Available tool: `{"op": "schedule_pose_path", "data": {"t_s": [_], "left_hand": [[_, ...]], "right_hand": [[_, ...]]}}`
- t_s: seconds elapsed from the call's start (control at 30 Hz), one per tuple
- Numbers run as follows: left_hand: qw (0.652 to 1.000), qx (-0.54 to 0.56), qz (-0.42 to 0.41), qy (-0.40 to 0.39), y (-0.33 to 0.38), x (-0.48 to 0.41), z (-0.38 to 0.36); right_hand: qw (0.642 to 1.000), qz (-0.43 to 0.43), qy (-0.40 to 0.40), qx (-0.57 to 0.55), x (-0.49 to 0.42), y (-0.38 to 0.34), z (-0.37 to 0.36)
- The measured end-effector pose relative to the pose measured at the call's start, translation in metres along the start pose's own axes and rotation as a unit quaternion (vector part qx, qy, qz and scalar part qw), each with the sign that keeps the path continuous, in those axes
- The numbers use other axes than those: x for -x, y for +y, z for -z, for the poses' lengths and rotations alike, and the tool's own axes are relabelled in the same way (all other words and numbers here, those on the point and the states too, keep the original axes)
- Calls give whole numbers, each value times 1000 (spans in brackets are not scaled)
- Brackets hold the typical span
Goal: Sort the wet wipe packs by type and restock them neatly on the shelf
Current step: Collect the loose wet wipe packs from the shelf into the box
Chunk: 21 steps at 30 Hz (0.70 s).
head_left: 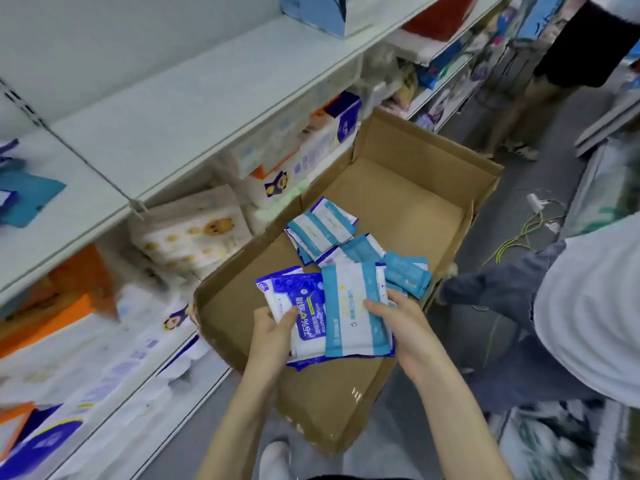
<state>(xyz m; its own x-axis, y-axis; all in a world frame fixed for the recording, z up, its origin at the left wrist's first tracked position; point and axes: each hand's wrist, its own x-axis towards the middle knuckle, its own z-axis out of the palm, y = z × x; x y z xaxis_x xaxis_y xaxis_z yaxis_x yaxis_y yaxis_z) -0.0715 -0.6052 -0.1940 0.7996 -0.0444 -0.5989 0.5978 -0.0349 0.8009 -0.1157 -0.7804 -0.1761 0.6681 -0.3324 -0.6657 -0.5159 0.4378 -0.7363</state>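
Lower centre of frame, over the near end of the cardboard box (398, 188): both hands grip wipe packs. Left hand (272, 336) holds the dark blue alcohol pack (291, 289), thumb across its face. Right hand (398, 327) holds the light blue pack (349, 306), thumb on top; this pack overlaps the dark one's right edge. Loose light blue packs (322, 230) lie heaped in the box just above the hands. White shelf (173, 116) runs along the upper left.
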Motion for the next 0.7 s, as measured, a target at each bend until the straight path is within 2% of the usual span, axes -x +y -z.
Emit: {"op": "schedule_pose_path", "data": {"t_s": [0.2,0.3,0.47,0.6,0.7], "left_hand": [[992,60,106,25,-19,-75,-90],[989,62,123,53,-33,-102,-119],[984,94,123,83,-38,-128,-142],[989,77,117,50,-36,-143,-143],[991,27,127,24,-32,-139,-143]], "right_hand": [[991,1,25,134,-114,-30,54],[977,17,25,211,-153,-36,75],[952,49,-25,302,-198,-43,81],[949,55,-68,303,-216,-49,80],[927,69,-66,362,-220,-53,81]]}}
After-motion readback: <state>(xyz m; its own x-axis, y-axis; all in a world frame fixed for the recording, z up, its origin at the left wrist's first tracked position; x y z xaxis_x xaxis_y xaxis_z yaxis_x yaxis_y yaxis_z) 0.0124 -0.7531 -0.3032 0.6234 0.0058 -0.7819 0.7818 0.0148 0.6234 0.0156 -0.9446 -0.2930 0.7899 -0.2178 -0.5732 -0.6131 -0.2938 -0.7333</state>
